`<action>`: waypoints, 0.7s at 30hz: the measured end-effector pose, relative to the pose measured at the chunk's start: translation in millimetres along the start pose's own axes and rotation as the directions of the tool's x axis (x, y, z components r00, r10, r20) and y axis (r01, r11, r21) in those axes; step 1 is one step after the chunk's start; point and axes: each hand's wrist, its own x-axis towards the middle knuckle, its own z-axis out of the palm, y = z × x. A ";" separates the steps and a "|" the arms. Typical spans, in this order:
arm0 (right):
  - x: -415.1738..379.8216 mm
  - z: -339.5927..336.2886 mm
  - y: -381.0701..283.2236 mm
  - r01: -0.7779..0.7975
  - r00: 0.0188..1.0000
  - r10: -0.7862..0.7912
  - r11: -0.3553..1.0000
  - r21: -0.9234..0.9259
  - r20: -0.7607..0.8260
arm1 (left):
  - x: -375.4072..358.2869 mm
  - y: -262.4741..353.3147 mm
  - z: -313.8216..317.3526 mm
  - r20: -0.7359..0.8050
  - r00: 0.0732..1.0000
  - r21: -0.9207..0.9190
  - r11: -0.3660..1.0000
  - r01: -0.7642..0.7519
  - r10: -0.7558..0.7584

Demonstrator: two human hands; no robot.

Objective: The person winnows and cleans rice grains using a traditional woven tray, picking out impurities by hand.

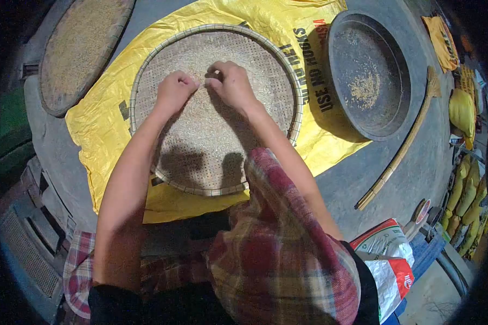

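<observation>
A round woven bamboo tray [276, 97] lies in front of me, with pale grain [200, 130] spread thinly over its weave. Both hands are above its middle, fingertips close together. My left hand [174, 93] is closed, thumb and fingers pinched; anything between them is too small to make out. Curled over the grain, my right hand [232, 86] has its thumb and forefinger near each other, and I cannot name what is in them. Shadows of my head and arms fall across the tray's near half.
Under the tray is a yellow printed sack [106, 135]. At right stand a dark metal basin [387, 116] with some grain and a straw broom [398, 149]. Another grain-filled woven tray [53, 97] sits at upper left. White-and-red bags [387, 271] lie at lower right.
</observation>
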 end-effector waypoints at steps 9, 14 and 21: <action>-8.9 -4.2 -1.3 -0.140 0.990 0.139 0.988 0.062 0.029 | -13.6 -10.9 3.5 0.091 0.993 -0.366 0.924 0.109 -0.082; -13.6 -4.0 2.1 -0.446 0.895 0.406 0.791 0.419 0.185 | -21.7 0.4 6.8 0.101 0.993 0.037 0.997 -0.070 0.066; -8.9 32.1 -9.5 -0.015 0.981 0.043 0.989 -0.149 0.190 | -35.3 -7.0 1.2 0.233 0.964 -0.255 0.949 0.186 -0.126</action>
